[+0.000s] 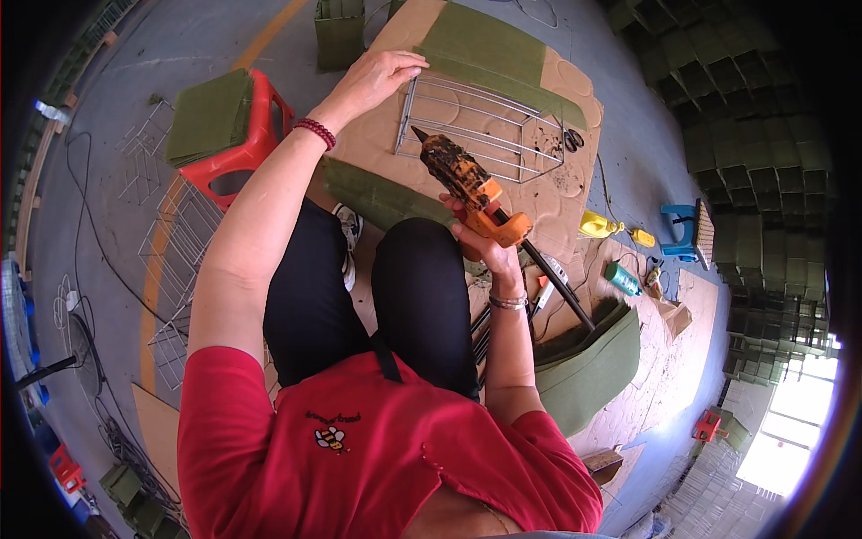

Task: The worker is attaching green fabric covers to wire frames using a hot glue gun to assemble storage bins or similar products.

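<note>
My right hand (487,244) is wrapped round an orange glue gun (467,184) with a dark-smeared front and a black glue stick (561,287) trailing from its back. Its nozzle points up and left, over the near left part of a wire frame (485,126). The frame lies on a cardboard-covered work surface (422,171). Along its far side runs a green felt-like sheet (485,54). My left hand (391,74) reaches to the sheet's left edge by the frame's corner, fingertips pinched there; the exact grip is partly hidden.
Scissors (573,140) lie right of the frame. A red stool (238,162) bears stacked green sheets (211,117), with wire frames (175,260) on the floor nearby. At right are a yellow bottle (597,225), a green bottle (622,278), a blue stool (684,232) and stacked green boxes (763,171).
</note>
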A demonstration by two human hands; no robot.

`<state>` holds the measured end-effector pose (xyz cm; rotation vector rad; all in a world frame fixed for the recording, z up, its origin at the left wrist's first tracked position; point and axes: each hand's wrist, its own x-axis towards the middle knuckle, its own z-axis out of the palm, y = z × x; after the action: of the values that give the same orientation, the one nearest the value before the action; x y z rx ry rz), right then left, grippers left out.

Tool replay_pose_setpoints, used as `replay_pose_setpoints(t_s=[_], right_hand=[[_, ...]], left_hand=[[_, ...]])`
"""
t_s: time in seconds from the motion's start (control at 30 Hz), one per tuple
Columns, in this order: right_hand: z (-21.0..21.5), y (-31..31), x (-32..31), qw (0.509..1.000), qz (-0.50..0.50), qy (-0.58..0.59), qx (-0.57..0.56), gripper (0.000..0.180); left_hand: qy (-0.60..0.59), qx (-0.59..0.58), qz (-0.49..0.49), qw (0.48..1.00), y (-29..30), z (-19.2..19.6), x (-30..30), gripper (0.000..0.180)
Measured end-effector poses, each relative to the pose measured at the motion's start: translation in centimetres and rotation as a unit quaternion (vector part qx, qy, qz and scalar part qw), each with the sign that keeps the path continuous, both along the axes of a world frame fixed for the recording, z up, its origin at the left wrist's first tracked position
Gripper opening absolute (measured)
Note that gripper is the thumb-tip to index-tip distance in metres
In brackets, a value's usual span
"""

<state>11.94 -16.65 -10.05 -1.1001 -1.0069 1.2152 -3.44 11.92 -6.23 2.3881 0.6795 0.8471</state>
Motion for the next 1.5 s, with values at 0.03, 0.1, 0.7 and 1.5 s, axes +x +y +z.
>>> replay_pose_setpoints(t_s=[0.03, 0.1, 0.7, 1.5], right_hand=[[0.1, 0.1, 0.0, 1.000, 0.003, -0.029, -0.002, 0.035], [0.1, 0.6, -0.1, 0.998, 0.004, -0.061, -0.001, 0.035], [-0.7, 1.3, -0.7, 0.999, -0.025, -0.048, -0.003, 0.032], [-0.3, 1.1, -1.0, 0.997, -0.051, -0.048, -0.019, 0.029]], left_hand=[[0.001, 0.005, 0.002, 1.000, 0.0, 0.0, 0.1, 0.028], [0.002, 0.006, 0.001, 1.000, 0.0, 0.0, 0.2, 0.028], [0.005, -0.012, 0.003, 1.000, 0.0, 0.0, 0.2, 0.027], [0.010, -0.034, 0.015, 0.999, -0.2, 0.0, 0.7, 0.027]])
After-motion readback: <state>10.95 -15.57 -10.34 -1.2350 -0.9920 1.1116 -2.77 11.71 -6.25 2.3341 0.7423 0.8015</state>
